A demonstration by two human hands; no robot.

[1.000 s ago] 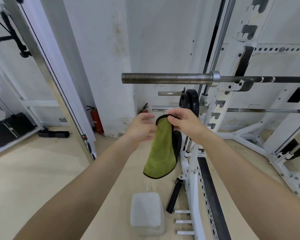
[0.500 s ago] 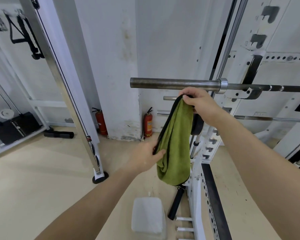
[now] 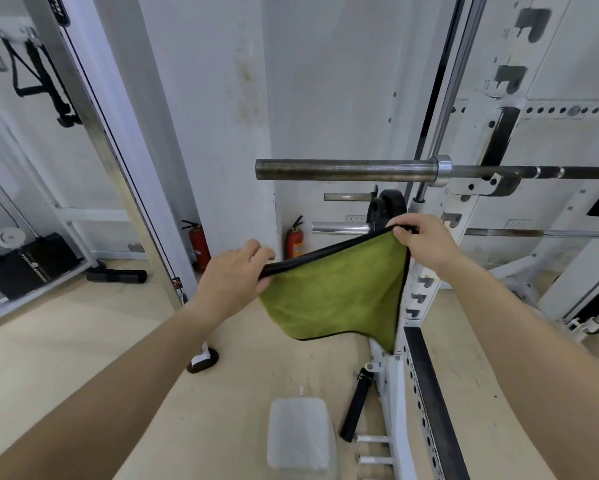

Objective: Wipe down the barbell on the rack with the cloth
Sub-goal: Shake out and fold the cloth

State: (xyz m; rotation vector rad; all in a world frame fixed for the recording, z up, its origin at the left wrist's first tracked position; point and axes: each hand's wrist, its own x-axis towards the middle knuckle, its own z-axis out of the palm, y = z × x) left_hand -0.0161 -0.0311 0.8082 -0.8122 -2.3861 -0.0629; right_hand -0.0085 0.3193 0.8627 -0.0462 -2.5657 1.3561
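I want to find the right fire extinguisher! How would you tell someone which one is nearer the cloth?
Find the white pillar in the middle. Two red fire extinguishers stand at its foot; pick the right one, just behind the green cloth.

Bright even indoor light, soft shadows, wide-angle bending (strongest at edges), slight blur

Cloth point(image 3: 339, 292): soft, fuzzy green fabric, matt, black stitched hem along the edges. Barbell point(image 3: 343, 169): bare metal, sleeve showing dull and brown-tarnished, collar shining brighter, like polished steel. Rack point(image 3: 426, 271): metal painted white, paint looking scuffed and grimy in places. Weight plate point(image 3: 386, 206): black, matt. Floor point(image 3: 83, 341): pale, smooth, low sheen, looking like wood or vinyl. Wall point(image 3: 308, 81): white paint, matt, staining visible. Fire extinguisher point(image 3: 294, 242): glossy red body.
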